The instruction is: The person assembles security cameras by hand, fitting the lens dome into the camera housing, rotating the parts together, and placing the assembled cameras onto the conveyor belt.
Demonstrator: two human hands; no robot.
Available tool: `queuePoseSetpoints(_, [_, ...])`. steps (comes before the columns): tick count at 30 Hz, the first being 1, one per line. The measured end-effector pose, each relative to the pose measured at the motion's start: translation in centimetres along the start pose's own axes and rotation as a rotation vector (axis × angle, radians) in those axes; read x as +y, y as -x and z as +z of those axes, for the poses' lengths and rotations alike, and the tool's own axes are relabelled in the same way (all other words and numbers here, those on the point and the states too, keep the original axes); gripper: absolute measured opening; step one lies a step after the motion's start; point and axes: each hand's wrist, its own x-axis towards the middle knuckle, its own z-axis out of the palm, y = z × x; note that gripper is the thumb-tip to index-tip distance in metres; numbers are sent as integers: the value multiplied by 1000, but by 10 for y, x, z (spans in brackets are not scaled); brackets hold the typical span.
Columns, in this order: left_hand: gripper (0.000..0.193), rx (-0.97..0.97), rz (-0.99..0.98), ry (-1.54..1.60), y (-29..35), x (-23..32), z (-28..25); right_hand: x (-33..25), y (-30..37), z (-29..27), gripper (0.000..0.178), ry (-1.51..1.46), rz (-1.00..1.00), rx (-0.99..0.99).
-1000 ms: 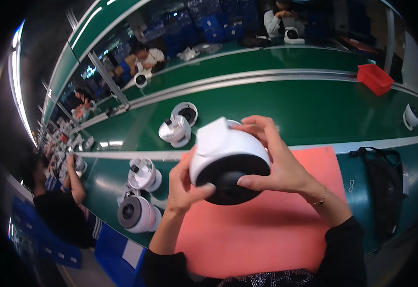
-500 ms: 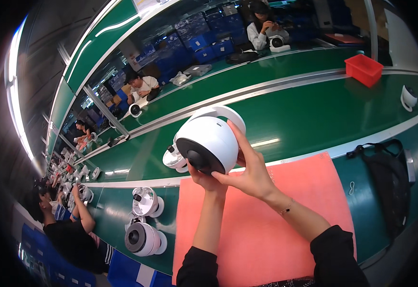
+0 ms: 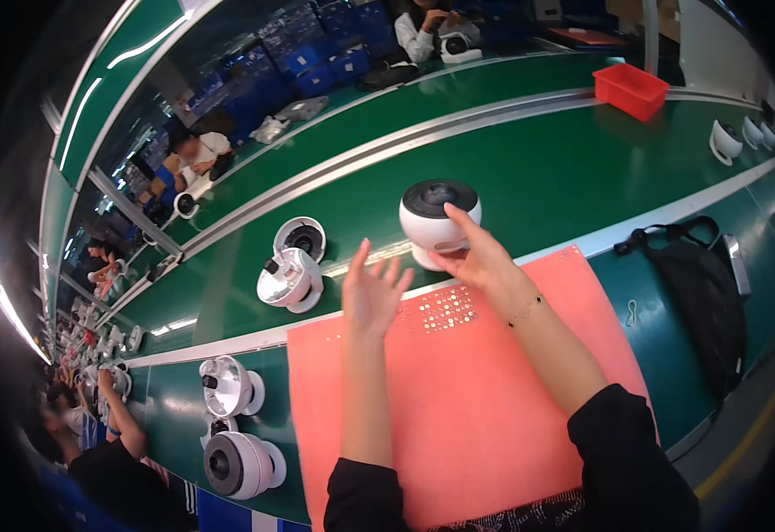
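Note:
A white globe-shaped device (image 3: 440,229) with a black round face stands upright on its white foot over the green belt, its face turned upward. My right hand (image 3: 485,257) grips its right side, with fingers at the upper rim and low on the body. To the left, my left hand (image 3: 371,297) is held up with fingers spread, apart from the device and holding nothing. Beneath my forearms lies a pink foam mat (image 3: 485,399). Rows of small shiny round pieces (image 3: 447,309) sit near its far edge.
Left of my hands, an opened white globe housing (image 3: 290,279) rests on the belt. More units (image 3: 238,465) stand on the near table at left. At right are a red bin (image 3: 631,91), several white parts (image 3: 726,142) and a black bag (image 3: 702,306). Co-workers sit along the line.
The device has gone from tilted in both hands to upright at the belt in my right hand. My left hand has let go and opened. The whole view has shifted.

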Motion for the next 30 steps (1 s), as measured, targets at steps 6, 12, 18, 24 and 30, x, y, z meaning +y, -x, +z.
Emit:
queuePoseSetpoints(6, [86,590,344,-200,-29,44,-76,-2,-27,-30,86,255,-269,162])
queuePoseSetpoints(12, [55,468,523,57,-58,44,-138,14,-17,-27,79,191,-155,8])
queuePoseSetpoints(18, [69,441,544,-47,-46,51,-134,39,8,-2,61,389,-13,-154])
queuePoseSetpoints(24, [72,364,381,-285,-1,80,-84,40,52,21,82,1594,-706,-489])
queuePoseSetpoints(30, [56,165,140,-425,22,77,-37,0,91,0,67,2058,-1215,-396])
